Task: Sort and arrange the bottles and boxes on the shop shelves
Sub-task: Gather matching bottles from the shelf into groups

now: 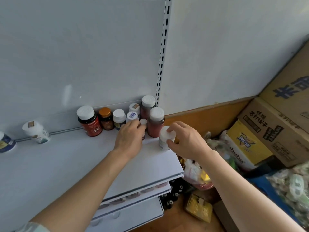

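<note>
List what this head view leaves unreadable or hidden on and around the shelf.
- Small white-capped bottle: its body is hidden behind the left hand.
- White bottle label: covered by the right hand and turned away.
- Blue-labelled bottle: cut off by the left edge.
- Lower shelves: contents blocked by the top shelf.
- Bags on the floor: too blurred to identify.

Small bottle (143,129) mostly behind left hand (129,138); blue-labelled bottle (5,143) cut by left edge.
</note>
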